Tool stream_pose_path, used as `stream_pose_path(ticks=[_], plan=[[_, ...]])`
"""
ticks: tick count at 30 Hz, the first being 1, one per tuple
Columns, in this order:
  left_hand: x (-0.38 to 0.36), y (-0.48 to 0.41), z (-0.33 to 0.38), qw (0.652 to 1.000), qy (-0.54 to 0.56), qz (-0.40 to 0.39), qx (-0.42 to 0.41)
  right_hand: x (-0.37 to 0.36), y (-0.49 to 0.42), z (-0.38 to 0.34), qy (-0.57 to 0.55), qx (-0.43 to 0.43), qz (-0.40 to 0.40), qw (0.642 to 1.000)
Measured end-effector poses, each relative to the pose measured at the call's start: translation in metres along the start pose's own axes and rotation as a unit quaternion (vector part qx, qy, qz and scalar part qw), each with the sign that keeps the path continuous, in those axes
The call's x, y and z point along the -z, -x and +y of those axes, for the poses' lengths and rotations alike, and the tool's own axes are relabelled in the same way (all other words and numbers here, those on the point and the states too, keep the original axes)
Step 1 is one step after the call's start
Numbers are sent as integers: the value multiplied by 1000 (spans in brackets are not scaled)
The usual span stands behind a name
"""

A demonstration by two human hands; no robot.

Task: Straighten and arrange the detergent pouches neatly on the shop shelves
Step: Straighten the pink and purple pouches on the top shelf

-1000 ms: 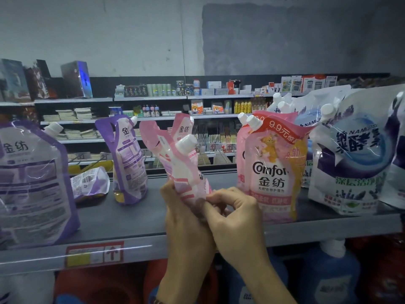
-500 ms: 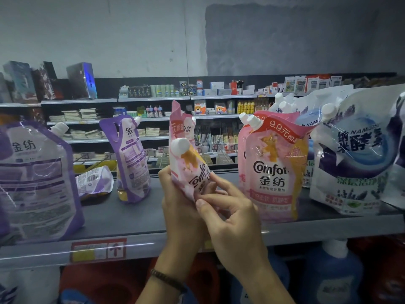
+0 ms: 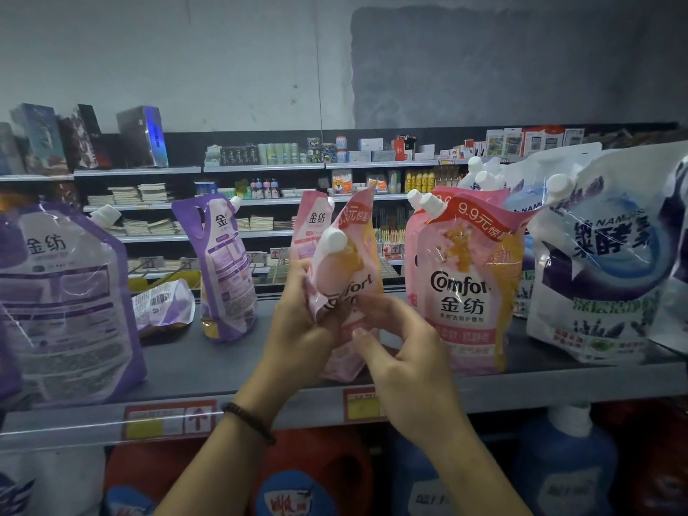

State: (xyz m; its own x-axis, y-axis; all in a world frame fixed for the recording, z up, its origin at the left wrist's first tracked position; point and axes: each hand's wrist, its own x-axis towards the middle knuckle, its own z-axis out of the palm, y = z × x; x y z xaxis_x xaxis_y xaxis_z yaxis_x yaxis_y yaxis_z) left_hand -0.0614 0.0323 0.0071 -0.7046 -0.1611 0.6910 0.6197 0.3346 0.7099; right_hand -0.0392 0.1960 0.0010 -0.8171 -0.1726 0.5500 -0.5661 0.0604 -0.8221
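A small pink Comfort pouch (image 3: 350,270) with a white cap is held upright over the grey shelf (image 3: 208,359), its printed front facing me. My left hand (image 3: 301,322) grips its left edge. My right hand (image 3: 402,351) pinches its lower right part with curled fingers. Another pink pouch (image 3: 312,229) stands just behind it. To the right stand two large pink Comfort pouches (image 3: 465,292). Further right are big white and purple lavender pouches (image 3: 603,277). On the left stand a slim purple pouch (image 3: 223,270) and a large purple pouch (image 3: 63,307).
A small purple pouch (image 3: 163,303) lies flat on the shelf between the two purple ones. Price tags (image 3: 167,418) sit on the shelf's front rail. Blue and red bottles (image 3: 562,463) stand on the shelf below. Another aisle of shelves (image 3: 260,169) fills the background.
Both hands have turned the small pink pouch from its back to its printed front and stood it more upright. My right hand has shifted lower on it.
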Motion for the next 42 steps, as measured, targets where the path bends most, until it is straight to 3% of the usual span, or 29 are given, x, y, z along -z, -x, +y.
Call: stream_pose_path(ticks=[3, 7, 12, 23, 36, 42], plan=[[4, -4, -5, 999, 24, -26, 18, 6, -4, 8, 18, -13, 25, 999], [15, -9, -5, 992, 31, -119, 38, 13, -4, 16, 43, -16, 56, 997], [28, -20, -2, 975, 63, -199, 77, 21, -8, 29, 72, -49, 52, 995], [38, -18, -8, 962, 117, -210, 130, 25, -13, 28, 58, -85, -28, 994], [41, -27, -7, 933, 134, -272, 194, 30, -3, 27, 60, -74, 51, 994], [43, -26, -8, 913, 199, -284, 214, 36, 1, 28, 58, -79, 71, 993]])
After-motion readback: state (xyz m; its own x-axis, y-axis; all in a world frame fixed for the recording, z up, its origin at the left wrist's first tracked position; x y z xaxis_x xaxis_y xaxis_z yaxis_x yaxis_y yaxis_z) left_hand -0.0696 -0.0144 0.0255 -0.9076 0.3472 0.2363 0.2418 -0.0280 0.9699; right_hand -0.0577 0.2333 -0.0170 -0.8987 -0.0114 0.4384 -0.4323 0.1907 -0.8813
